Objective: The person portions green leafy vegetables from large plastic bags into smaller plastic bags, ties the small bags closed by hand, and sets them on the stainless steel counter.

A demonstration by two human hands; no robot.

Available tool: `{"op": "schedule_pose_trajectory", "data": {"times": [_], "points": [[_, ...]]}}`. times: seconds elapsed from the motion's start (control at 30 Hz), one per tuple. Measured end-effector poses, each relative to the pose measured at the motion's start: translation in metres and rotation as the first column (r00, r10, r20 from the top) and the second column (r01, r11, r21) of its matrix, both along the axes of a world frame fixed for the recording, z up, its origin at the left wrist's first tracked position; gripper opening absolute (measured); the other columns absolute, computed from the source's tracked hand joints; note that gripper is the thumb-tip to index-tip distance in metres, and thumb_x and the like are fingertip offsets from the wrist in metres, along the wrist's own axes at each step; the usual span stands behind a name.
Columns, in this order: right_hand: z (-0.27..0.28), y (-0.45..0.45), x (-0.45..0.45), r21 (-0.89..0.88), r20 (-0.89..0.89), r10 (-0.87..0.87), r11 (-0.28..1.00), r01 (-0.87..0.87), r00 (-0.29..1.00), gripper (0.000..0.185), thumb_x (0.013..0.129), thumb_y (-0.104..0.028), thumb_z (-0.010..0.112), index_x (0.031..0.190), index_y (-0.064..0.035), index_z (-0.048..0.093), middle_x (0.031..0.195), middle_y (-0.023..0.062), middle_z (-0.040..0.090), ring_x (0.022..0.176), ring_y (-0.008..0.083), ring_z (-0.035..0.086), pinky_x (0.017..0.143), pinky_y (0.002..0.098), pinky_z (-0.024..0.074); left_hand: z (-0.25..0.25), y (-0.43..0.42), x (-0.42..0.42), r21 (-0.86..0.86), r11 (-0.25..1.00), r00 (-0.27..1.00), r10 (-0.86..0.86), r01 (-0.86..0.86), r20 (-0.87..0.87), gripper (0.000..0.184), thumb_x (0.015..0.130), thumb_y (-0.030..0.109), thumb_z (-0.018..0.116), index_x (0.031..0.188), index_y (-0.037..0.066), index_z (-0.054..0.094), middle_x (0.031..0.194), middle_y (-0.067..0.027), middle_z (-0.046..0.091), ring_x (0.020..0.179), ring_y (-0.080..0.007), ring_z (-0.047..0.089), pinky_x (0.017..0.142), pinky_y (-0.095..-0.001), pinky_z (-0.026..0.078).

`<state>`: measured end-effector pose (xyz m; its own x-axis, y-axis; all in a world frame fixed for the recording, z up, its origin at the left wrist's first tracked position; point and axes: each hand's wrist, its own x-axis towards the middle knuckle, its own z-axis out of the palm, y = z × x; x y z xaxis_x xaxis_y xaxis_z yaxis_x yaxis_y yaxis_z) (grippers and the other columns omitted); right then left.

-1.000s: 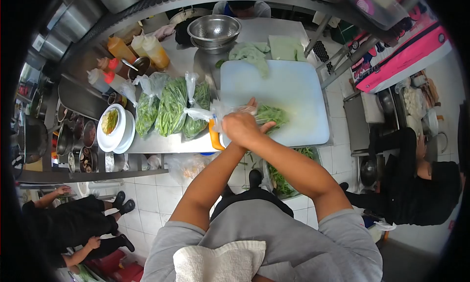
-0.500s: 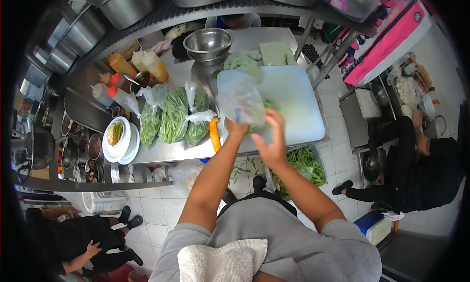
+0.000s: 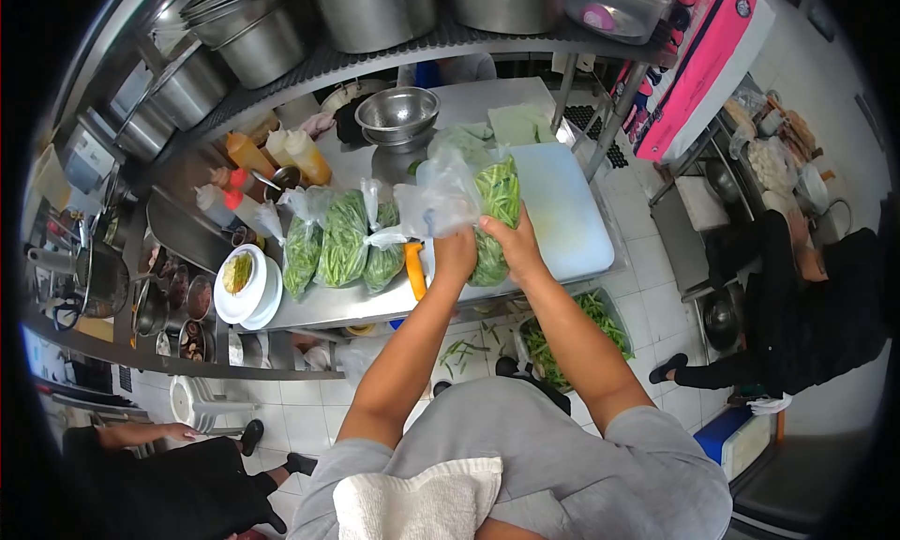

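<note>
My right hand [image 3: 515, 244] is wrapped around the side of a clear plastic bag of cut green beans [image 3: 498, 191] above the cutting board's left part. My left hand [image 3: 456, 255] is closed beside it, at the bag's loose, bunched plastic [image 3: 439, 199]; its fingertips are partly hidden. Below lies the white cutting board [image 3: 567, 223]. Just left of my left hand is an orange handle [image 3: 414, 270], probably a knife's, its other end hidden. Farther left stand three knotted bags of cut greens [image 3: 343, 243].
Stacked white plates [image 3: 266, 298] with food sit near the counter's left end, squeeze bottles [image 3: 307, 157] behind. Metal bowls [image 3: 397, 114] and a green cloth [image 3: 459, 139] lie at the back. A tub of greens [image 3: 586, 324] stands below. Co-workers stand left and right [image 3: 797, 306].
My right hand, spread and apart before, now grips the bag. The bag has turned, bringing its beans to the right and its loose plastic to the left. The camera view has shifted slightly.
</note>
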<state>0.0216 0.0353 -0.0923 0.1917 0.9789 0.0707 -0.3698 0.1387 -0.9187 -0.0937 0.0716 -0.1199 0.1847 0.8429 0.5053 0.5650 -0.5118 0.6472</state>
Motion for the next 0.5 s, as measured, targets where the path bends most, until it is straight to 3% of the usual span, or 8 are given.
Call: {"op": "schedule_pose_trajectory", "data": {"times": [0.03, 0.13, 0.2, 0.23, 0.33, 0.4, 0.47, 0.5], "points": [[0.001, -0.001, -0.001, 0.005, 0.0, 0.004, 1.0, -0.004, 1.0, 0.061, 0.074, -0.017, 0.068, 0.124, 0.0002, 0.039, 0.106, 0.01, 0.054, 0.097, 0.0181, 0.054, 0.084, 0.0312, 0.0447, -0.002, 0.002, -0.008, 0.005, 1.0, 1.0, 0.004, -0.004, 0.0, 0.037, 0.091, 0.026, 0.047, 0.116, -0.002, 0.05, 0.113, -0.0215, 0.054, 0.099, -0.0338, 0.052, 0.086, -0.0388, 0.042], [0.0, -0.006, -0.005, 0.024, -0.175, 0.063, 0.998, -0.06, 0.983, 0.054, 0.076, -0.019, 0.065, 0.122, -0.0012, 0.042, 0.105, 0.0094, 0.055, 0.093, 0.0176, 0.056, 0.081, 0.031, 0.0471, 0.002, 0.006, -0.022, 0.17, 0.957, 0.968, -0.245, 0.233, 0.055, 0.041, 0.088, 0.018, 0.052, 0.124, 0.002, 0.046, 0.118, -0.0142, 0.052, 0.104, -0.0266, 0.052, 0.091, -0.0349, 0.04], [-0.006, -0.006, -0.007, 0.02, -0.395, 0.199, 0.978, -0.208, 0.897, 0.051, 0.079, -0.021, 0.063, 0.122, -0.0029, 0.043, 0.107, 0.0091, 0.056, 0.093, 0.0179, 0.057, 0.081, 0.0318, 0.0477, 0.013, -0.004, -0.026, -0.132, 0.827, 0.671, -0.338, 0.546, 0.66, 0.044, 0.084, 0.013, 0.057, 0.125, 0.004, 0.046, 0.117, -0.0093, 0.052, 0.106, -0.0216, 0.049, 0.096, -0.0328, 0.037], [-0.001, -0.009, -0.008, 0.026, -0.394, 0.2, 0.978, -0.207, 0.897, 0.051, 0.079, -0.021, 0.063, 0.122, -0.0029, 0.043, 0.107, 0.0091, 0.056, 0.093, 0.0179, 0.057, 0.081, 0.0318, 0.0477, 0.023, -0.014, -0.026, -0.005, 0.873, 0.74, -0.412, 0.488, 0.531, 0.044, 0.084, 0.014, 0.057, 0.125, 0.004, 0.046, 0.115, -0.008, 0.052, 0.104, -0.0206, 0.049, 0.094, -0.0329, 0.038], [0.003, -0.014, -0.008, -0.023, -0.413, 0.253, 0.957, -0.288, 0.875, 0.049, 0.082, -0.027, 0.06, 0.122, -0.0038, 0.045, 0.107, 0.0079, 0.057, 0.092, 0.0186, 0.059, 0.08, 0.0325, 0.0484, -0.008, -0.007, -0.031, -0.056, 0.919, 0.874, -0.351, 0.391, 0.336, 0.042, 0.083, 0.015, 0.058, 0.123, 0.003, 0.048, 0.117, -0.0087, 0.053, 0.104, -0.0213, 0.05, 0.094, -0.0333, 0.038], [-0.016, -0.011, -0.007, 0.063, -0.597, 0.293, 0.945, -0.321, 0.747, 0.049, 0.083, -0.035, 0.057, 0.12, -0.0038, 0.048, 0.108, 0.0076, 0.058, 0.09, 0.0188, 0.06, 0.08, 0.0312, 0.0482, 0.01, -0.017, -0.026, 0.044, 0.929, 0.852, -0.354, 0.367, 0.386, 0.041, 0.085, 0.017, 0.054, 0.123, 0.001, 0.048, 0.118, -0.0103, 0.053, 0.106, -0.0228, 0.05, 0.096, -0.0331, 0.036], [-0.012, -0.006, -0.006, 0.016, -0.585, 0.302, 0.932, -0.361, 0.753, 0.047, 0.083, -0.035, 0.057, 0.117, -0.0041, 0.05, 0.106, 0.0075, 0.059, 0.089, 0.0186, 0.06, 0.079, 0.0313, 0.0486, 0.045, -0.017, -0.018, -0.004, 0.91, 0.824, -0.373, 0.414, 0.427, 0.036, 0.086, 0.018, 0.051, 0.117, -0.001, 0.051, 0.118, -0.0123, 0.053, 0.106, -0.0229, 0.05, 0.095, -0.0319, 0.036], [-0.01, -0.003, -0.005, -0.034, -0.578, 0.308, 0.916, -0.399, 0.756, 0.044, 0.084, -0.035, 0.057, 0.114, -0.0045, 0.051, 0.103, 0.0075, 0.06, 0.087, 0.0184, 0.06, 0.078, 0.0313, 0.049, 0.038, -0.019, -0.016, 0.017, 0.933, 0.794, -0.314, 0.358, 0.52, 0.03, 0.087, 0.018, 0.048, 0.109, -0.003, 0.055, 0.108, -0.0119, 0.058, 0.097, -0.0218, 0.054, 0.087, -0.0306, 0.04]]}}
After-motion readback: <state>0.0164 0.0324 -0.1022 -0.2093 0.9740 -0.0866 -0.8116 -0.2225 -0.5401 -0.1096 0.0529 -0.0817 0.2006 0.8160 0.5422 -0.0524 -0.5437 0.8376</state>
